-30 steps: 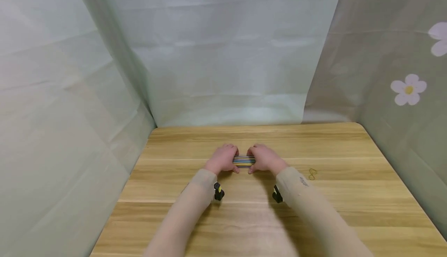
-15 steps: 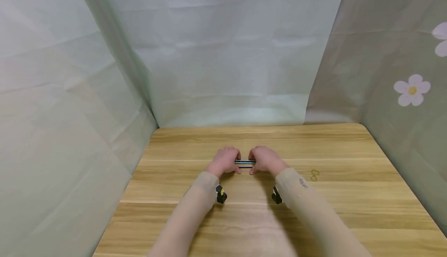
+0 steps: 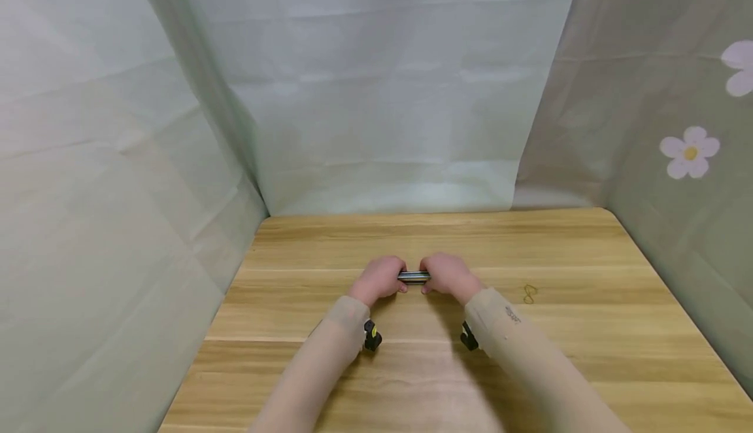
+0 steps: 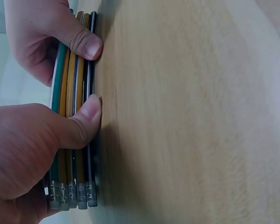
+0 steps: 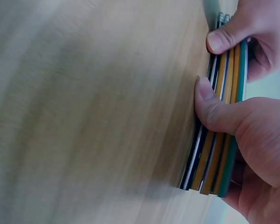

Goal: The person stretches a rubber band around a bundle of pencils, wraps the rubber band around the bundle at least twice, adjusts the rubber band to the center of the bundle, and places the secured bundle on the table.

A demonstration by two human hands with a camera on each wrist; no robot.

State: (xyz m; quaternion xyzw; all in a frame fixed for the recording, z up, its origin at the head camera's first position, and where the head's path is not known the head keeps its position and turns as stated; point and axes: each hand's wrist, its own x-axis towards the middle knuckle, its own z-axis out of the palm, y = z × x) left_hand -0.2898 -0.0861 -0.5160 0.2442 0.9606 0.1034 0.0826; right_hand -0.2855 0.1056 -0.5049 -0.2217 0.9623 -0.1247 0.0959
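Note:
A row of pencils [image 3: 414, 277], yellow, green and dark, lies crosswise between my two hands at the middle of the table. My left hand [image 3: 381, 277] grips the left part, its thumb along the near side and its other fingers on the far side. Opposite it, my right hand [image 3: 448, 272] grips the right part in the same way. In the left wrist view, eraser ends [image 4: 73, 193] stick out past my left hand, fairly level. The right wrist view shows blunt pencil ends [image 5: 203, 190] beyond my right hand. The far fingers are mostly hidden.
A thin yellowish rubber band [image 3: 530, 294], twisted into a figure eight, lies on the wooden table [image 3: 588, 348] to the right of my right hand. Pale cloth [image 3: 376, 93] hangs behind the table and along both its sides.
In the head view the visible strip of pencils has become narrower, turning from flat and wide to a thinner edge. Both hands still grip it and have shifted slightly nearer. The rubber band stays put.

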